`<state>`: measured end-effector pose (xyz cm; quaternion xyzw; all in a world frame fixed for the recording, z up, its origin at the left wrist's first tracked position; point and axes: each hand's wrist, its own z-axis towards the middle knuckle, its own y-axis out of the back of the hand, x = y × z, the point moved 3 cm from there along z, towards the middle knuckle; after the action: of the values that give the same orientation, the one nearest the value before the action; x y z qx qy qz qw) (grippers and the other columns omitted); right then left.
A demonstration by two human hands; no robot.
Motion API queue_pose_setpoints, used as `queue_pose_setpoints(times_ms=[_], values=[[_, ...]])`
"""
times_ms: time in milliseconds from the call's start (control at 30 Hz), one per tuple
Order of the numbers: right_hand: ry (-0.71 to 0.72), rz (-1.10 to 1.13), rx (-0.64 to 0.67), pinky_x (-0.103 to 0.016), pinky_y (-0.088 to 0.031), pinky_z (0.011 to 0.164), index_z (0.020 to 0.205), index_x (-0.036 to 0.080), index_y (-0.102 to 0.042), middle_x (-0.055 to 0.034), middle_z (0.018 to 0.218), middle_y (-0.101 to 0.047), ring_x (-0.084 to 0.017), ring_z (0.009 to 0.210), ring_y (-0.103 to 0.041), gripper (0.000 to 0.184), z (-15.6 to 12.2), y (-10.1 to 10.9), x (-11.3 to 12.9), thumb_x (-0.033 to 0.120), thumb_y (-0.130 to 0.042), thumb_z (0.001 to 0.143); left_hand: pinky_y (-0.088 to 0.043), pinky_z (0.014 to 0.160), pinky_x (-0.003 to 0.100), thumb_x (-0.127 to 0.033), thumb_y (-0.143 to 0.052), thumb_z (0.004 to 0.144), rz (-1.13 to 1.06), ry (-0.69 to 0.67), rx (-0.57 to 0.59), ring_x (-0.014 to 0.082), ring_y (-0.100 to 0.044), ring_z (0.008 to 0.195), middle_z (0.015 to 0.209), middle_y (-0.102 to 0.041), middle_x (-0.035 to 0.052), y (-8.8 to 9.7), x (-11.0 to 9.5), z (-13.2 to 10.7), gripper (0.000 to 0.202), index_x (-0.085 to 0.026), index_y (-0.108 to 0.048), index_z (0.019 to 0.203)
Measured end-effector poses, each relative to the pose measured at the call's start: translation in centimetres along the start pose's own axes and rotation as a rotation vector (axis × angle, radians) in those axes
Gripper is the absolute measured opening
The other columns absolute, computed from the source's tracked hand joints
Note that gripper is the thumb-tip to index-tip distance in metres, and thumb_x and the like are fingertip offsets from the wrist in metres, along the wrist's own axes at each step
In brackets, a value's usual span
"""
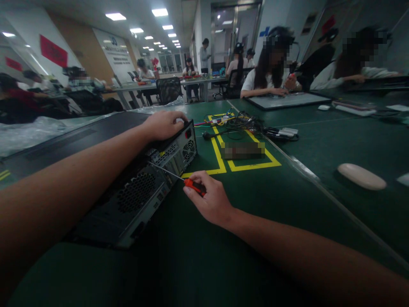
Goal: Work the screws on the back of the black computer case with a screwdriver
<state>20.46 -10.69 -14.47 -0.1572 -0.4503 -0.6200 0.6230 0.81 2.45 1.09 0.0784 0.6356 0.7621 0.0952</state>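
Note:
A dark desktop computer case (105, 209) lies on its side at the left, its metal rear panel with vents and ports facing right. My left hand (164, 124) rests on its top near the far rear corner, closed over the edge; some fingertips are hidden. In my right hand (209, 198) is a screwdriver (193, 186) with a red and black handle, the fingers wrapped round it. Its thin shaft points up and left to the rear panel, with the tip at the panel near the upper edge. Whether the tip sits in a screw I cannot tell.
Beyond the case lies a tangle of cables (244, 123) on the green table (255, 238), near yellow tape (220, 155) and a blurred-out object (243, 150). A pale oval object (361, 176) is at the right. Clear plastic wrap (19, 136) lies behind the case. Co-workers sit across the table.

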Motion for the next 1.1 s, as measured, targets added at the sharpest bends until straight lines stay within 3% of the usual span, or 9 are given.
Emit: queue_pose_setpoints(times_ms=[600,800,1100], values=[[0.008,0.004,0.001,-0.036,-0.058,0.085,0.114,0.027,-0.068,-0.0038,0.102,-0.079,-0.022,0.09,-0.075,0.015,0.06,0.21,0.38,0.04,-0.07,0.107,-0.052,0.099,0.05,-0.039,-0.051,0.1,-0.02,-0.017,-0.026,0.0367,-0.074,0.11,0.109,-0.082,0.0144,-0.18,0.26,0.13,0.06,-0.024,-0.081,0.151],[0.009,0.01,-0.009,-0.035,-0.058,0.086,0.111,0.027,-0.069,-0.0035,0.102,-0.079,-0.021,0.09,-0.074,0.015,0.09,0.18,0.43,0.041,-0.069,0.107,-0.053,0.099,0.046,-0.039,-0.048,0.103,0.01,-0.002,-0.015,0.0344,-0.075,0.112,0.12,-0.083,0.0133,-0.17,0.17,0.11,0.06,-0.025,-0.079,0.152],[0.044,-0.005,-0.015,-0.037,-0.059,0.088,0.113,0.025,-0.073,-0.0055,0.104,-0.081,-0.023,0.093,-0.076,0.018,0.1,0.32,0.5,0.042,-0.068,0.11,-0.052,0.099,0.05,-0.04,-0.047,0.103,-0.009,-0.009,-0.015,0.0378,-0.075,0.113,0.119,-0.082,0.0171,-0.11,0.0,0.01,0.062,-0.022,-0.08,0.152]])
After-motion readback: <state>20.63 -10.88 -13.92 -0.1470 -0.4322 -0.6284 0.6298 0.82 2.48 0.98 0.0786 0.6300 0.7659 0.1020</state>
